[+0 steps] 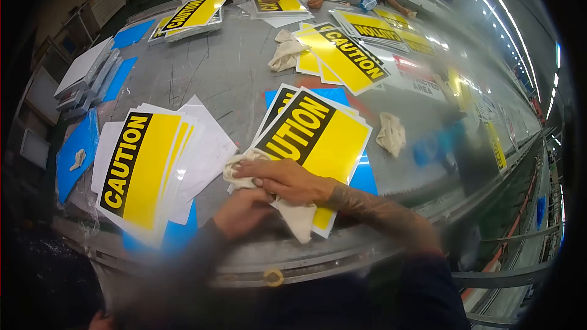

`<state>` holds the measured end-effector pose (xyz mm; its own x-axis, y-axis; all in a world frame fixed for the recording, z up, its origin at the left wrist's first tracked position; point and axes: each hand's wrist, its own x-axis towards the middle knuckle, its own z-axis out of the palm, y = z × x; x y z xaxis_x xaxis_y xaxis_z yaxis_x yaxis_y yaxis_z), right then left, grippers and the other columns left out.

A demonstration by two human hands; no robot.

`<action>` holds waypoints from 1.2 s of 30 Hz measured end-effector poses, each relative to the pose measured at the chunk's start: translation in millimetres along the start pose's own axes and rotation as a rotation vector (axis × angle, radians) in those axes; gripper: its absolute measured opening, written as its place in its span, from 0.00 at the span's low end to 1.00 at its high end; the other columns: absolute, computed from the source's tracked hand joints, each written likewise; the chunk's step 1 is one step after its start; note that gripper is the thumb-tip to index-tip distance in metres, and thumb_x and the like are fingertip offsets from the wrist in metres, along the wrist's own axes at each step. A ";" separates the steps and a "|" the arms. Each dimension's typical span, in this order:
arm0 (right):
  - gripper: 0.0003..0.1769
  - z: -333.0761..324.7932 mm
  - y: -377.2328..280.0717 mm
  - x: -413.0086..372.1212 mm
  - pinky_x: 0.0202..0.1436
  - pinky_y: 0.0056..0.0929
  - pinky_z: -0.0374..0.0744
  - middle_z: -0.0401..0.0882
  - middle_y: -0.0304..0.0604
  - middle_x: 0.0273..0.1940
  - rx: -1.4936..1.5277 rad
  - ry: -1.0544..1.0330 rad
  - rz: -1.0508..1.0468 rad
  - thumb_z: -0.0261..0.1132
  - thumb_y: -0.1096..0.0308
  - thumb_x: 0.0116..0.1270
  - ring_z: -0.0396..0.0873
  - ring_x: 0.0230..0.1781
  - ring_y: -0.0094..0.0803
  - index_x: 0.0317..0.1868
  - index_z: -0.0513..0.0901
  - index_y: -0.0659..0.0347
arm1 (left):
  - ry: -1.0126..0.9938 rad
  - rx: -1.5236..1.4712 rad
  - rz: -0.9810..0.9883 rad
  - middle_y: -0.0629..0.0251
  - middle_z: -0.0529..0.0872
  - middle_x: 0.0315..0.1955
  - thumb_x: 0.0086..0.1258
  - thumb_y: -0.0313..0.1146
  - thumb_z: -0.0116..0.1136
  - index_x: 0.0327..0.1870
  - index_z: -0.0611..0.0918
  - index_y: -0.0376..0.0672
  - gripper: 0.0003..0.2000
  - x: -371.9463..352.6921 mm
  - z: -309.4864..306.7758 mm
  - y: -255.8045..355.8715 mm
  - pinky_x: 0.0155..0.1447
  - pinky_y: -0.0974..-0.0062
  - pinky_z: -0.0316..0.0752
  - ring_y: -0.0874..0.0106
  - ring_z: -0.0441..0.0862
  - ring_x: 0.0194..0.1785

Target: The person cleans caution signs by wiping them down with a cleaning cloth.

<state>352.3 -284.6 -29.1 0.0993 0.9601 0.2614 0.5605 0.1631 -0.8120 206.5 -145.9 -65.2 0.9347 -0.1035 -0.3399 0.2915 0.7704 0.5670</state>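
- One blurred left hand (244, 212) lies beside a cloth (298, 220); its grip cannot be told.
- One right hand (287, 180) grasps the bunched cloth, apparently soft.
- One caution sign (333, 150), topmost beneath the cloth, looks light, stiff, slick, best lifted by opposite edges; long axis and lettering run away, slanting rightward.

The sign (339, 146) is yellow (black-banded), the cloth (299, 220) cream.

The rag (298, 219) is matt cloth, the caution sign (335, 143) smooth and glossy.
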 end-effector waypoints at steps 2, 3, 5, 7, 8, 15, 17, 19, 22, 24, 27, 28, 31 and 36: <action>0.27 -2.2 2.9 -7.3 0.86 0.46 0.67 0.77 0.49 0.79 -0.068 -0.060 -0.049 0.57 0.69 0.83 0.71 0.82 0.50 0.80 0.76 0.54 | 0.023 -0.015 -0.060 0.64 0.83 0.59 0.69 0.15 0.56 0.65 0.79 0.43 0.23 -0.2 -2.2 -7.5 0.75 0.50 0.76 0.66 0.83 0.65; 0.29 -4.2 3.4 -10.4 0.90 0.48 0.61 0.73 0.47 0.82 -0.108 -0.086 -0.067 0.57 0.69 0.83 0.67 0.85 0.47 0.82 0.74 0.53 | 0.049 -0.037 -0.078 0.64 0.83 0.59 0.69 0.13 0.56 0.66 0.79 0.43 0.24 2.7 -4.7 -11.7 0.74 0.50 0.77 0.66 0.83 0.64; 0.29 -9.1 9.7 -8.9 0.90 0.50 0.60 0.74 0.49 0.81 -0.346 -0.058 -0.116 0.59 0.65 0.83 0.66 0.86 0.46 0.82 0.74 0.54 | 0.073 -0.027 0.014 0.62 0.82 0.62 0.69 0.11 0.54 0.69 0.76 0.43 0.27 9.2 -9.4 -14.0 0.75 0.49 0.78 0.62 0.83 0.67; 0.28 -14.1 26.2 -11.6 0.89 0.54 0.60 0.73 0.48 0.81 -0.556 0.023 -0.084 0.60 0.61 0.84 0.65 0.86 0.45 0.81 0.75 0.54 | 0.102 -0.021 0.033 0.60 0.81 0.66 0.68 0.09 0.52 0.73 0.74 0.42 0.31 9.5 -4.7 -13.6 0.76 0.47 0.78 0.59 0.82 0.70; 0.27 -25.3 39.2 -13.0 0.88 0.54 0.61 0.74 0.47 0.80 -0.602 0.074 -0.049 0.60 0.61 0.84 0.67 0.85 0.46 0.80 0.76 0.55 | 0.116 -0.022 0.016 0.59 0.81 0.68 0.68 0.09 0.52 0.74 0.73 0.41 0.32 5.4 4.8 -8.8 0.77 0.46 0.78 0.58 0.82 0.71; 0.28 -118.4 106.7 -32.4 0.86 0.53 0.63 0.74 0.49 0.79 -0.859 0.301 0.153 0.56 0.57 0.86 0.68 0.83 0.50 0.80 0.74 0.56 | 0.188 -0.010 -0.025 0.53 0.79 0.73 0.68 0.08 0.48 0.76 0.71 0.35 0.32 5.5 17.0 -7.1 0.81 0.42 0.75 0.54 0.78 0.77; 0.28 -127.8 120.1 -33.9 0.86 0.53 0.63 0.74 0.50 0.80 -0.894 0.334 0.234 0.54 0.56 0.87 0.67 0.83 0.50 0.81 0.73 0.55 | 0.158 -0.037 -0.012 0.52 0.80 0.73 0.69 0.08 0.48 0.76 0.72 0.34 0.31 8.2 13.7 -9.3 0.81 0.43 0.74 0.53 0.78 0.77; 0.28 -122.5 128.4 -32.7 0.85 0.55 0.63 0.74 0.51 0.80 -0.935 0.391 0.262 0.53 0.56 0.87 0.67 0.83 0.50 0.81 0.73 0.55 | 0.156 -0.032 -0.006 0.51 0.80 0.73 0.69 0.08 0.47 0.75 0.72 0.34 0.31 10.8 6.9 -11.6 0.82 0.43 0.73 0.53 0.78 0.77; 0.30 -103.8 126.8 -27.1 0.83 0.61 0.65 0.75 0.51 0.78 -1.018 0.552 0.402 0.56 0.55 0.85 0.69 0.81 0.52 0.80 0.73 0.57 | 0.139 0.058 0.019 0.50 0.80 0.73 0.68 0.08 0.49 0.73 0.73 0.31 0.29 12.5 1.4 -14.5 0.82 0.42 0.73 0.53 0.79 0.76; 0.30 -84.2 121.4 -14.9 0.79 0.64 0.68 0.74 0.54 0.77 -1.143 0.574 0.482 0.58 0.55 0.83 0.67 0.80 0.60 0.78 0.75 0.60 | 0.162 0.112 0.021 0.50 0.80 0.72 0.68 0.09 0.51 0.72 0.74 0.30 0.28 11.0 0.1 -14.4 0.81 0.41 0.73 0.53 0.80 0.75; 0.31 -45.7 103.1 -10.9 0.83 0.64 0.64 0.71 0.59 0.80 -1.277 0.308 0.381 0.56 0.57 0.85 0.66 0.82 0.60 0.82 0.70 0.62 | 0.188 -0.074 -0.001 0.50 0.82 0.70 0.68 0.10 0.52 0.70 0.75 0.29 0.26 12.1 6.4 -12.5 0.80 0.41 0.74 0.53 0.81 0.74; 0.31 -24.1 86.8 -13.0 0.85 0.62 0.62 0.70 0.58 0.80 -1.117 0.329 0.308 0.56 0.58 0.85 0.66 0.83 0.60 0.82 0.70 0.61 | 0.178 -0.082 -0.016 0.50 0.82 0.70 0.68 0.11 0.52 0.69 0.75 0.29 0.26 13.8 2.1 -13.3 0.80 0.41 0.74 0.53 0.81 0.74; 0.29 0.7 40.4 -17.2 0.89 0.56 0.59 0.71 0.56 0.81 -0.683 0.282 0.182 0.56 0.58 0.85 0.65 0.85 0.56 0.81 0.72 0.58 | 0.183 -0.063 -0.038 0.52 0.82 0.70 0.68 0.11 0.53 0.71 0.75 0.32 0.28 17.3 -3.2 -13.8 0.80 0.39 0.75 0.53 0.81 0.74; 0.28 -68.6 100.3 -12.9 0.85 0.56 0.65 0.77 0.55 0.76 -0.828 0.498 0.253 0.57 0.57 0.84 0.70 0.81 0.53 0.78 0.75 0.59 | 0.172 -0.049 0.015 0.52 0.81 0.71 0.68 0.10 0.51 0.74 0.73 0.34 0.30 12.1 8.9 -13.5 0.80 0.38 0.75 0.52 0.80 0.75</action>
<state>463.7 -296.2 -78.1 0.5220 0.7092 0.4739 0.8528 -0.4250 -0.3034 215.6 -163.1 -70.3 0.8893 0.0144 -0.4571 0.2631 0.8015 0.5370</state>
